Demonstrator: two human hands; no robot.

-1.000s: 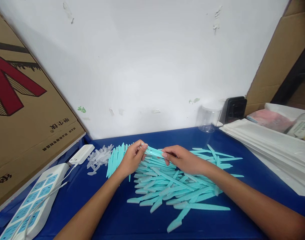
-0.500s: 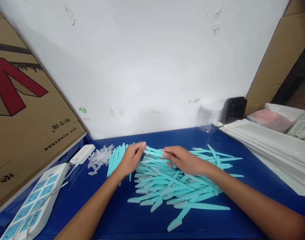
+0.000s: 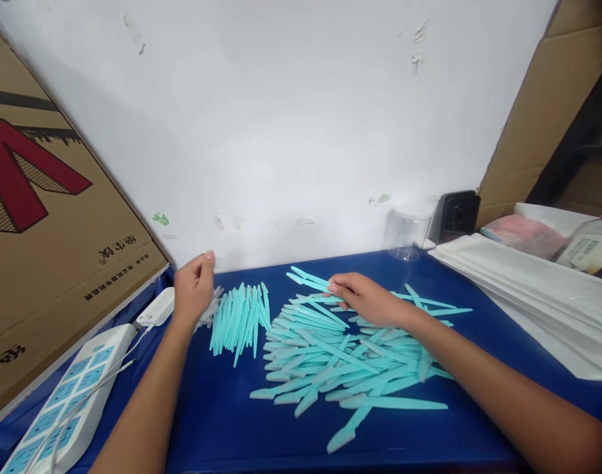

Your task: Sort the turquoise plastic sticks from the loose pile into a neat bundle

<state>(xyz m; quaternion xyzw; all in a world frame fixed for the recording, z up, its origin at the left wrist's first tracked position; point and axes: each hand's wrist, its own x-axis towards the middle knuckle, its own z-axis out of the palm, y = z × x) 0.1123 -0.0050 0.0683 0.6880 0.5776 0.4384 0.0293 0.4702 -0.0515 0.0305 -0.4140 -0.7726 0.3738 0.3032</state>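
Note:
My right hand (image 3: 367, 299) pinches a couple of turquoise eyebrow razors (image 3: 308, 281) by their handle ends, their heads pointing left. Below it spreads a loose heap of the same razors (image 3: 325, 361), many with whitish covered heads. My left hand (image 3: 194, 288) is closed, thumb against the curled fingers, raised over the left side near the wall; whatever it may hold is hidden. Partly behind that hand lies a small pile of clear plastic caps (image 3: 210, 312). Between the two hands, a neater row of turquoise razors (image 3: 238, 320) lies side by side on the blue table (image 3: 222, 415).
A white power strip (image 3: 68, 401) with cables and a white adapter (image 3: 156, 307) are at left, beside a large cardboard box (image 3: 58, 217). At the back right stand a clear jar (image 3: 410, 234) and a black object (image 3: 458, 216). White bags (image 3: 522, 289) lie on the right.
My left hand has moved left, away from the razors, to over the caps. My right hand has risen slightly, still holding the razors. The view has shifted a little.

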